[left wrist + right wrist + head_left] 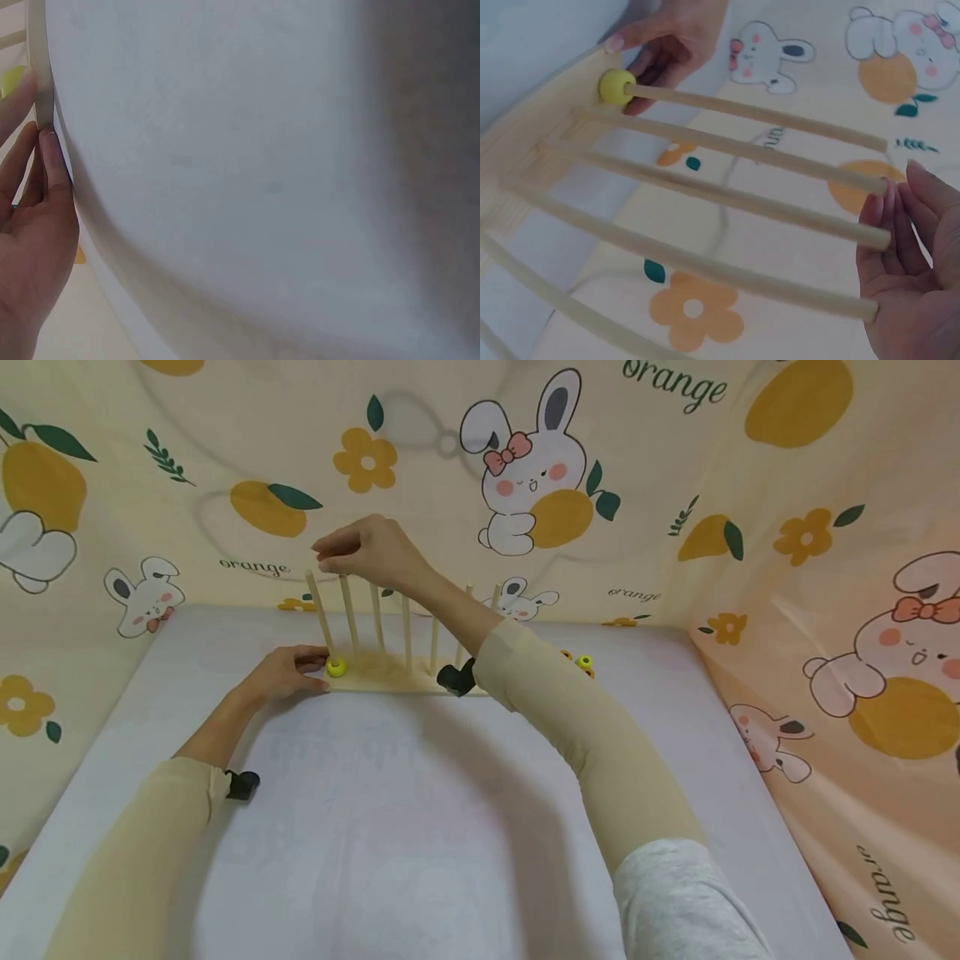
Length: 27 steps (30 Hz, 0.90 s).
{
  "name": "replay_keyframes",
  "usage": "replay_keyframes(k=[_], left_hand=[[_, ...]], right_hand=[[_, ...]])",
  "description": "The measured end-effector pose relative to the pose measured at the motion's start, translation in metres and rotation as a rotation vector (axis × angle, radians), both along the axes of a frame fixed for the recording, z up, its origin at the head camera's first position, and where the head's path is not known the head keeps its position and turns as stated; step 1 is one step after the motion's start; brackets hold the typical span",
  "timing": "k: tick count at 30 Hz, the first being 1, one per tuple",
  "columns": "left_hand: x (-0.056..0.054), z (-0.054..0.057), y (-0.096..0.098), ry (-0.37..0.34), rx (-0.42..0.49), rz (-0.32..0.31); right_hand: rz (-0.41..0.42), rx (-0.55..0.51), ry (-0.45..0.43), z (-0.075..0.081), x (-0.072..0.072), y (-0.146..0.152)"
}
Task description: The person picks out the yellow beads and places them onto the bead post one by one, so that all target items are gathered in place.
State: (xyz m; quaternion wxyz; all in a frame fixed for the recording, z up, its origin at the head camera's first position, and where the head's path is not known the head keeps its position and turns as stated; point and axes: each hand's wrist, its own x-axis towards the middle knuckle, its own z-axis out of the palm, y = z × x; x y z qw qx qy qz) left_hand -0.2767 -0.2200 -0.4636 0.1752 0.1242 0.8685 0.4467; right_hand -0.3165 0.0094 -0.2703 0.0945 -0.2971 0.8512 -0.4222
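Note:
A light wooden base (382, 679) with a row of several upright pegs stands at the back of the table. One yellow bead (337, 670) sits low on the leftmost peg. My left hand (281, 672) grips the left end of the base, its thumb at the front corner and its fingers toward the back. Above the left pegs is my right hand (378, 556), fingers loosely bent and nothing between them. In the right wrist view its fingers lie near the peg tips, and the yellow bead (613, 88) rests down against the board.
Several small beads (585, 662), yellow-green and orange, lie on the white table (390, 827) right of the base. Printed fabric (420, 410) with rabbits and oranges hangs close behind the pegs and along both sides.

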Motion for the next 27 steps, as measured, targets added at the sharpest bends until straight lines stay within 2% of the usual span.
replay_keyframes(k=[6, 12, 18, 27], left_hand=[[-0.002, -0.003, 0.0, 0.006, -0.058, 0.006], [-0.004, 0.004, 0.0, 0.066, -0.139, -0.017], [-0.002, 0.006, 0.002, 0.07, -0.113, -0.014], [-0.001, -0.002, 0.001, 0.073, -0.052, -0.002]], right_hand=[[-0.024, -0.122, -0.007, 0.004, -0.002, 0.016], [-0.026, -0.185, -0.004, 0.006, -0.006, 0.029], [-0.046, -0.22, -0.025, 0.007, -0.007, 0.048], [-0.084, -0.265, -0.057, 0.004, -0.002, 0.082]])
